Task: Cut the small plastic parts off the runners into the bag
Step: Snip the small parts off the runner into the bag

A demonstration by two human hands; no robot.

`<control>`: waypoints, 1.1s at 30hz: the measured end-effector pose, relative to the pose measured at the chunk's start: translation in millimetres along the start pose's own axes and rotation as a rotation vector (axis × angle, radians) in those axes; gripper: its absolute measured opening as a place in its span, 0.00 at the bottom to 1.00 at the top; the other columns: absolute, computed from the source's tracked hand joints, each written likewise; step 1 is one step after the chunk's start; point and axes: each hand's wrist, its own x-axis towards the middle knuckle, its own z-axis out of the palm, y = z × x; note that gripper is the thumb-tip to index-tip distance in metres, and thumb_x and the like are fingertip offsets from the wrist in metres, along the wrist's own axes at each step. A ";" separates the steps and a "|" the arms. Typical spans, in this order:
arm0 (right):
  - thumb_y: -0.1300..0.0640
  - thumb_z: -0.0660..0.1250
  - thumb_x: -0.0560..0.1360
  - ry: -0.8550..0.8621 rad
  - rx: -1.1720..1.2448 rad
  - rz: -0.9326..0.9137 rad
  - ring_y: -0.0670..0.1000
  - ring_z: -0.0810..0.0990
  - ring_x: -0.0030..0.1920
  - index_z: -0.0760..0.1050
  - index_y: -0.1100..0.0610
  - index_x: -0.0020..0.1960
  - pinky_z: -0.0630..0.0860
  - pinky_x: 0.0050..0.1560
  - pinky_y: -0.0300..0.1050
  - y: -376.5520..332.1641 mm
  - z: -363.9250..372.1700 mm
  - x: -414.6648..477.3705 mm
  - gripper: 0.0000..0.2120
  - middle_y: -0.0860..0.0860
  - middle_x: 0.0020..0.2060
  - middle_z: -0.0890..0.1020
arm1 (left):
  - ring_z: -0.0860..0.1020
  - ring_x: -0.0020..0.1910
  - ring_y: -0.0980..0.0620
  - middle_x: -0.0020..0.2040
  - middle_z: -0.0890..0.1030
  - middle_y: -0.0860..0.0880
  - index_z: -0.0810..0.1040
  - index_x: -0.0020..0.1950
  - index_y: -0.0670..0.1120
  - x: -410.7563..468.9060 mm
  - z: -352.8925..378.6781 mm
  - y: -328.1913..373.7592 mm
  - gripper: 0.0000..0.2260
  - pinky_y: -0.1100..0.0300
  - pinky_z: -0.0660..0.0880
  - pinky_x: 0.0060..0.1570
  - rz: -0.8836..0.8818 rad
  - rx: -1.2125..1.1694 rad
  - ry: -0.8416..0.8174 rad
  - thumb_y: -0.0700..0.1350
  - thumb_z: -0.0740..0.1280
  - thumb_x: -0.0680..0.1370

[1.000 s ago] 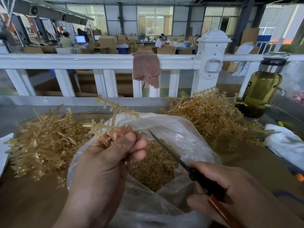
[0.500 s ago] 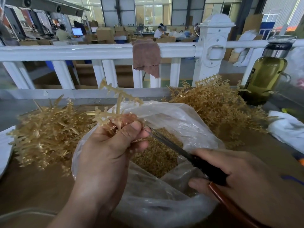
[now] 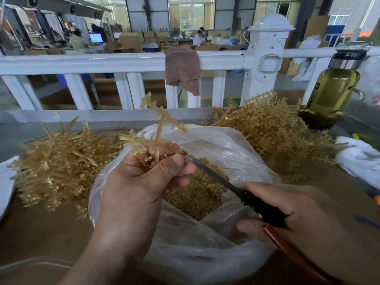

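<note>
The person's left hand (image 3: 139, 188) has its fingers and thumb curled round a tan plastic runner (image 3: 158, 128), holding it up right over the open mouth of the clear plastic bag (image 3: 236, 153). Most of the runner sticks up above the fist. The right hand (image 3: 308, 219) is wrapped round the scissors (image 3: 213, 175), which have a black middle and a reddish-brown handle, and the blade tips sit right at the runner, just beside the left thumb.

The bag sits on the brown table (image 3: 41, 233) and holds a heap of small cut parts (image 3: 197, 194). There's a pile of runners on the left (image 3: 61, 161) and another pile on the right (image 3: 273, 132).

As for writing, the greenish bottle (image 3: 333, 93) at the far right has a dark label (image 3: 315, 89), too blurry to read. A brown cloth (image 3: 183, 68) hangs over the white railing (image 3: 82, 62).
</note>
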 end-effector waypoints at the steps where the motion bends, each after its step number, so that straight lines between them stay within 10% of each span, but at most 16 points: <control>1: 0.24 0.58 0.67 -0.005 -0.002 0.004 0.39 0.80 0.43 0.74 0.40 0.56 0.75 0.41 0.40 -0.6 -0.3 -0.3 0.27 0.37 0.42 0.81 | 0.87 0.41 0.48 0.41 0.87 0.41 0.87 0.43 0.48 0.5 -1.1 -0.5 0.09 0.63 0.80 0.37 0.006 0.013 -0.009 0.43 0.80 0.65; 33: 0.26 0.59 0.70 0.039 -0.062 -0.049 0.35 0.78 0.40 0.74 0.34 0.56 0.74 0.43 0.34 -1.1 -0.9 -2.7 0.20 0.34 0.40 0.79 | 0.87 0.43 0.43 0.42 0.86 0.40 0.86 0.44 0.47 0.6 -2.3 -4.0 0.05 0.61 0.80 0.36 0.048 0.068 -0.018 0.43 0.72 0.70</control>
